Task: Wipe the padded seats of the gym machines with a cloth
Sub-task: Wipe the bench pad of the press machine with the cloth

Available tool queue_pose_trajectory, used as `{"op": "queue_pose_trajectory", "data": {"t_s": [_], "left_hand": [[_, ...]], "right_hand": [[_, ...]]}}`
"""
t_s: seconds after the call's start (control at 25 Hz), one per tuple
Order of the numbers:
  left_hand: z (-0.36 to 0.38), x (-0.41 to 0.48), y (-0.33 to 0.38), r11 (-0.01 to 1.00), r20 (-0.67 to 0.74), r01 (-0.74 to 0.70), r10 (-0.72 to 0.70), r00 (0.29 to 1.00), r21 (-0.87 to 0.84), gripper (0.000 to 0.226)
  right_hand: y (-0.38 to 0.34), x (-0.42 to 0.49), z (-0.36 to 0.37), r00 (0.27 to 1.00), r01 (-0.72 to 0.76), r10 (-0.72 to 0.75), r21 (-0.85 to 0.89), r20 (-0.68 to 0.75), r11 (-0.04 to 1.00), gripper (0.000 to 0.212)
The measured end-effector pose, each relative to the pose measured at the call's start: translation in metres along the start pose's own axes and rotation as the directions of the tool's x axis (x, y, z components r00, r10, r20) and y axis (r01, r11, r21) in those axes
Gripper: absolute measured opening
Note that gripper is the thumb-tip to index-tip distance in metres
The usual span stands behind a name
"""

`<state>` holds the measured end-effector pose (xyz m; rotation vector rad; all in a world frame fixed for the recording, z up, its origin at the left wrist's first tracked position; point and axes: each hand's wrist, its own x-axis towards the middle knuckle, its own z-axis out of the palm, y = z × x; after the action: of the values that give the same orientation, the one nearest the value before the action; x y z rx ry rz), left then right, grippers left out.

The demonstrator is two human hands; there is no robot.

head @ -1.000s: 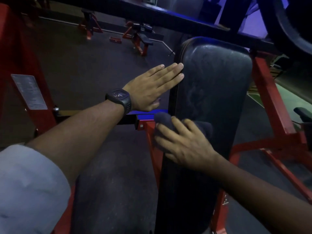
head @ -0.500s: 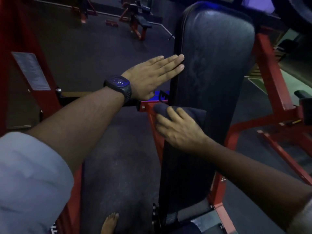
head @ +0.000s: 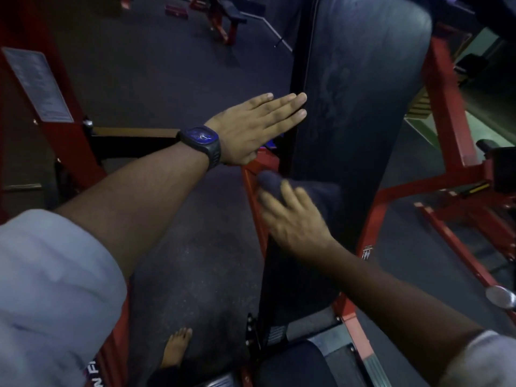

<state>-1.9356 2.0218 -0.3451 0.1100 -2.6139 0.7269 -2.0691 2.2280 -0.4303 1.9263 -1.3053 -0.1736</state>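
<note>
Dark cloth (head: 321, 194) on the pad (head: 363, 107)
The right hand (head: 296, 227) presses it flat, grip wide; left hand (head: 251, 129) grip wide too, touching the pad's edge.

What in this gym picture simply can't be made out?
Head view only:
right hand: motion blur hides its grip on the cloth.
back pad: top cut off by the frame edge.
placard: print too small and dim.
watch: face too blurred to read.
</note>
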Motion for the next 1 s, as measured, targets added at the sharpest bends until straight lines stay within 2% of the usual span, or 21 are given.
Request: {"op": "queue_pose_trajectory", "data": {"t_s": [0.04,0.08,0.12,0.2,0.24,0.32,0.36,0.4,0.48,0.52,0.6,0.64,0.68,0.76,0.8,0.84,0.88,0.92,0.96,1.0], "left_hand": [[0.000,-0.001,0.002,1.000,-0.003,-0.007,0.007,1.000,0.002,0.111],[0.001,-0.002,0.004,1.000,-0.006,-0.015,0.015,1.000,0.003,0.110],[0.004,-0.003,0.006,1.000,-0.007,-0.020,0.020,1.000,0.006,0.109],[0.008,-0.008,0.013,1.000,0.009,-0.015,0.015,1.000,0.000,0.111],[0.010,-0.010,0.017,1.000,0.014,-0.014,0.014,1.000,-0.008,0.113],[0.013,-0.012,0.024,1.000,0.014,-0.023,0.023,1.000,-0.010,0.117],[0.014,-0.012,0.026,1.000,0.014,-0.026,0.026,1.000,-0.007,0.118],[0.014,-0.012,0.027,1.000,0.012,-0.024,0.024,1.000,-0.011,0.117],[0.017,-0.013,0.028,0.999,-0.001,-0.012,0.012,1.000,-0.033,0.115],[0.018,-0.013,0.030,0.999,-0.011,-0.007,0.006,1.000,-0.037,0.114],[0.019,-0.013,0.033,1.000,-0.019,0.003,-0.003,1.000,-0.024,0.117],[0.020,-0.012,0.034,1.000,-0.019,0.006,-0.006,1.000,-0.020,0.118],[0.021,-0.012,0.034,1.000,-0.019,0.006,-0.007,1.000,-0.018,0.119],[0.024,-0.014,0.037,1.000,-0.023,0.003,-0.004,1.000,-0.022,0.117],[0.024,-0.014,0.038,1.000,-0.023,0.004,-0.005,1.000,-0.028,0.115],[0.025,-0.015,0.040,0.999,-0.021,0.007,-0.007,1.000,-0.035,0.113],[0.026,-0.016,0.042,0.999,-0.019,0.006,-0.007,1.000,-0.041,0.111],[0.027,-0.017,0.045,0.999,-0.021,0.000,-0.001,1.000,-0.044,0.108],[0.029,-0.019,0.047,0.999,-0.026,-0.013,0.012,1.000,-0.045,0.106],[0.031,-0.021,0.050,0.998,-0.028,-0.031,0.030,0.999,-0.048,0.103]], "right_hand": [[-0.006,-0.010,0.005,0.989,0.145,-0.144,-0.039,0.031,0.989,0.037],[-0.003,-0.014,0.009,0.980,0.197,-0.195,-0.030,0.045,0.980,0.034],[0.004,-0.012,0.009,0.992,0.125,-0.125,0.022,0.025,0.992,0.033],[0.000,-0.003,0.002,0.991,-0.132,0.131,0.058,0.023,0.990,0.035],[-0.012,-0.006,0.003,0.990,-0.137,0.135,0.046,0.041,0.990,0.039],[-0.030,-0.025,0.008,0.992,0.094,-0.094,0.010,0.078,0.996,0.046],[-0.022,-0.029,0.010,0.987,0.143,-0.143,0.012,0.078,0.990,0.045],[-0.010,-0.027,0.012,0.995,0.079,-0.082,0.048,0.061,0.996,0.043],[-0.004,-0.015,0.003,0.988,-0.152,0.149,0.085,0.047,0.985,0.042],[-0.014,-0.016,0.001,0.988,-0.148,0.144,0.060,0.061,0.987,0.043],[-0.032,-0.031,0.002,0.987,0.126,-0.124,-0.008,0.102,0.992,0.044],[-0.025,-0.035,0.003,0.973,0.207,-0.204,-0.017,0.111,0.978,0.043],[-0.013,-0.034,0.006,0.980,0.173,-0.174,0.017,0.094,0.985,0.042],[-0.006,-0.024,-0.001,0.995,-0.081,0.077,0.067,0.061,0.994,0.043],[-0.017,-0.022,-0.003,0.989,-0.113,0.109,0.042,0.096,0.993,0.045],[-0.039,-0.028,-0.002,0.986,-0.021,0.022,-0.005,0.166,1.000,0.049],[-0.055,-0.038,-0.001,0.962,0.137,-0.127,-0.021,0.243,0.990,0.052],[-0.058,-0.045,0.000,0.931,0.225,-0.214,-0.004,0.297,0.974,0.053],[-0.051,-0.048,0.004,0.935,0.196,-0.193,0.021,0.297,0.980,0.052],[-0.040,-0.043,0.006,0.965,0.068,-0.077,0.045,0.251,0.997,0.050]]}}
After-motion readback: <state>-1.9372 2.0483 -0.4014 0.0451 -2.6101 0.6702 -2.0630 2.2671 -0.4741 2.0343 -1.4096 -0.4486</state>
